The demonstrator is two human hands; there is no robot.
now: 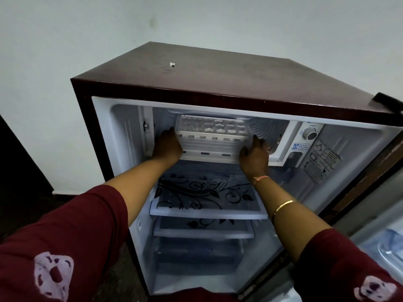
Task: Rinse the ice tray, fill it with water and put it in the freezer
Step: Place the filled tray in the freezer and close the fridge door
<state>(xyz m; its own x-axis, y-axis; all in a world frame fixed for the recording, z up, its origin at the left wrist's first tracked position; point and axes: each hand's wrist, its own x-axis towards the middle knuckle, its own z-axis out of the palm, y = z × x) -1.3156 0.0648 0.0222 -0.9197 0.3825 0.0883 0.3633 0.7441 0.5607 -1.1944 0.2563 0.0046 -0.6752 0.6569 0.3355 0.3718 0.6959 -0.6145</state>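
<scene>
The white ice tray [211, 127] lies level inside the freezer compartment [261, 129] at the top of the open fridge. My left hand [166, 146] reaches in and holds the tray's left end; its fingertips are hidden behind the hand. On the other side, my right hand [254, 154] has its fingers spread and relaxed, with the fingertips at the tray's right corner. A ribbed white shelf [209, 149] runs under the tray's front.
The maroon fridge [218, 83] stands against a pale wall, its door [381, 247] swung open at the right. Below are glass shelves [207, 212] with a black floral print. A thermostat dial [309, 134] sits right of the freezer. A small white piece [172, 64] lies on top.
</scene>
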